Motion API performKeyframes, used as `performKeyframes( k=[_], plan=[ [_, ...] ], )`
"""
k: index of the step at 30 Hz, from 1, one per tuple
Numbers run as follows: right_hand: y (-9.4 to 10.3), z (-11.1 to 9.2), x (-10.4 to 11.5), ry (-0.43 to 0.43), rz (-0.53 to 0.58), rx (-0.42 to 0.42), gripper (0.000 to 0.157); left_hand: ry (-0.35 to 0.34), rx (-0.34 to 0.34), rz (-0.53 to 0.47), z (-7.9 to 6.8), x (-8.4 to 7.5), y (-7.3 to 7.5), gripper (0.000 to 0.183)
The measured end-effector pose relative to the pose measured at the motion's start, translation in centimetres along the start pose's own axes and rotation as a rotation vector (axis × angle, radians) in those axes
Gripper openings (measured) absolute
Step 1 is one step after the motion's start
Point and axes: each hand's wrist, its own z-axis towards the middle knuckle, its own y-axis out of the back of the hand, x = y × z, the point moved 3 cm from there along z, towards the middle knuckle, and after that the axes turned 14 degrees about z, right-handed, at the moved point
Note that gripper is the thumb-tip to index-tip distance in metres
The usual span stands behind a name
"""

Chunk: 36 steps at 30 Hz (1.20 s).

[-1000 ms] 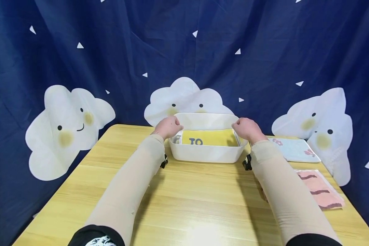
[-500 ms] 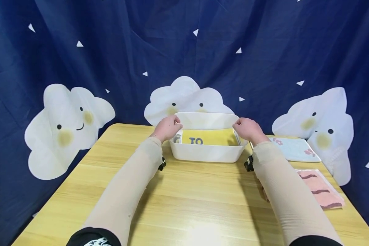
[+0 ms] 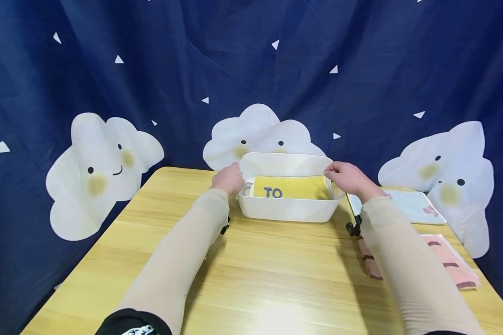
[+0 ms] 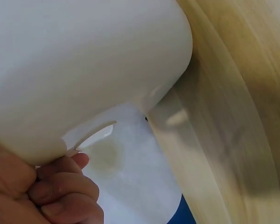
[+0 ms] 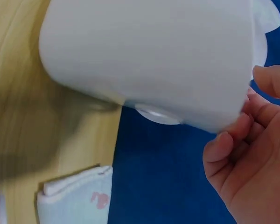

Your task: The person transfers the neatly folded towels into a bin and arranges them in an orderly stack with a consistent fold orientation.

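A white oblong plastic bin (image 3: 289, 210) stands at the back of the table, with a folded yellow cloth (image 3: 302, 187) lettered "TO" inside. At its left end is my left hand (image 3: 229, 179), knuckles up, right beside the rim. The left wrist view has its curled fingers (image 4: 67, 189) by the rim and a handle-like strip; I cannot tell whether they still grip it. Over the opposite end, my right hand (image 3: 350, 178) has thumb and forefinger apart at the rim. In the right wrist view the thumb (image 5: 270, 80) stands off from the loosely bent fingers.
To the right of the bin lies a folded light-blue towel (image 3: 412, 204) with pink flowers. Nearer, a pink towel (image 3: 457, 265) with brown wavy stripes lies partly behind my right forearm. A dark blue curtain (image 3: 184, 60) with cloud faces hangs behind the wooden table (image 3: 276, 279).
My left hand has drawn outward from the bin's left end, its thumb no longer seen inside. The right hand's thumb and forefinger have parted. The head view has shifted slightly left.
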Motion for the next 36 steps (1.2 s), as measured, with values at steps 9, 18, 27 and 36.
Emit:
performKeyframes(
  k=[9,18,27,36],
  plan=[
    [1.6,-3.4,0.2,0.054,-0.043,-0.001,0.035,0.036,0.029,0.055,0.4,-0.9,0.1,0.033],
    [3.5,-8.3,-1.1,0.095,-0.170,0.001,0.036,0.031,-0.002,0.078,0.5,-1.1,0.1,0.024],
    [2.6,-15.3,-6.8,0.022,-0.249,0.131,0.051,0.051,0.010,0.102,-0.2,-1.3,-0.4,0.029],
    [0.0,-18.1,-11.4,-0.088,-0.432,0.156,0.089,0.031,-0.006,0.101,0.0,-1.4,-0.2,0.023]
  ],
)
